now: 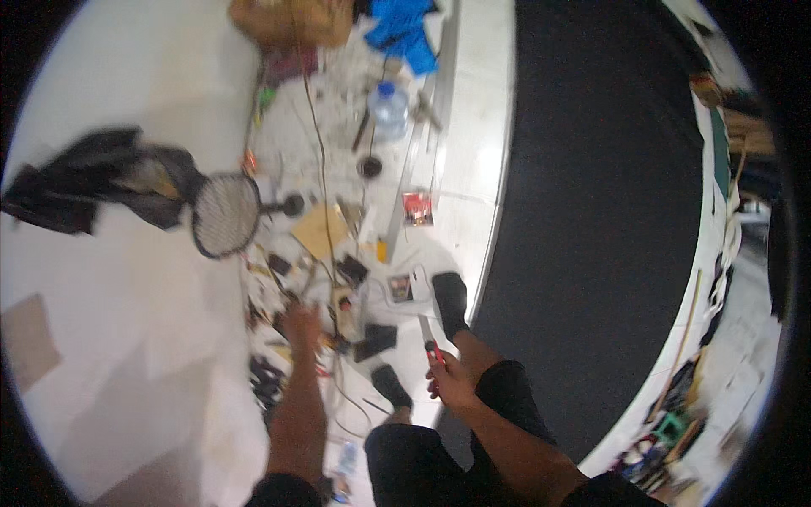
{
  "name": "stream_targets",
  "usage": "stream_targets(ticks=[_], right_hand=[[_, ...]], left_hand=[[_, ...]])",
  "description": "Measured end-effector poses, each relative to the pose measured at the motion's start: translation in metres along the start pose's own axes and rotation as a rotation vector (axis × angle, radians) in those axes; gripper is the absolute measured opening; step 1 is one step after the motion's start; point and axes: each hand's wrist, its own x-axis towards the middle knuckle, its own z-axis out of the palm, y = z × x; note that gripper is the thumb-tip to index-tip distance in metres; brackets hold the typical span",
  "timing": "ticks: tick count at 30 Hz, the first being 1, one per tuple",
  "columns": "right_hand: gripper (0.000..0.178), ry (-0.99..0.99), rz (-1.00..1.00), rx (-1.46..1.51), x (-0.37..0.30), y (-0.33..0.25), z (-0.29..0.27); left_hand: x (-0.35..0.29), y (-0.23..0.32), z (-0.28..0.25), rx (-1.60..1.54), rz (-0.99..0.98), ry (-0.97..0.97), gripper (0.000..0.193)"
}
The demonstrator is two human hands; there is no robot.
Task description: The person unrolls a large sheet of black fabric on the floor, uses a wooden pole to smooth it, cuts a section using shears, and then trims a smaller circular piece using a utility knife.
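Observation:
In my right hand (452,382) is a red and black utility knife (434,353), its long blade pointing up and away from me. The fingers are closed around the handle. My left hand (301,325) reaches down to a cluttered strip of floor, and motion smears its fingers, so I cannot make out whether they hold anything. Right beside it lies a pale power strip (345,311) with a cord. Small dark items surround the hand, among them a black block (351,270) and a dark flat case (376,341).
A wide black cloth (600,220) covers the right side. Beyond my hands are a large water bottle (389,111), a red packet (417,209), a yellowish sheet (321,232) and a blue cloth (404,32). A mesh racket (225,215) leans at left. My black-socked foot (450,302) is close by.

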Motion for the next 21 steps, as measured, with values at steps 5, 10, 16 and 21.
stream_targets(ticks=[5, 10, 16, 21], right_hand=[[0.026, 0.082, -0.124, 0.374, -0.084, 0.034, -0.046], [0.024, 0.176, -0.541, 0.414, -0.221, -0.028, -0.085], [0.028, 0.628, -0.661, 0.429, -0.255, 0.069, -0.253], [0.028, 1.321, -0.277, -0.124, -0.234, 0.344, -0.383]], left_hand=[[-0.183, 0.083, -0.134, -0.612, -0.006, -0.14, 0.049], [-0.239, 0.035, -0.13, -0.283, 0.56, -0.31, 0.06], [-0.254, 0.062, -0.24, -0.238, 0.454, -0.28, 0.045], [-0.179, 0.125, -0.269, -0.361, 0.406, -0.149, 0.036]])
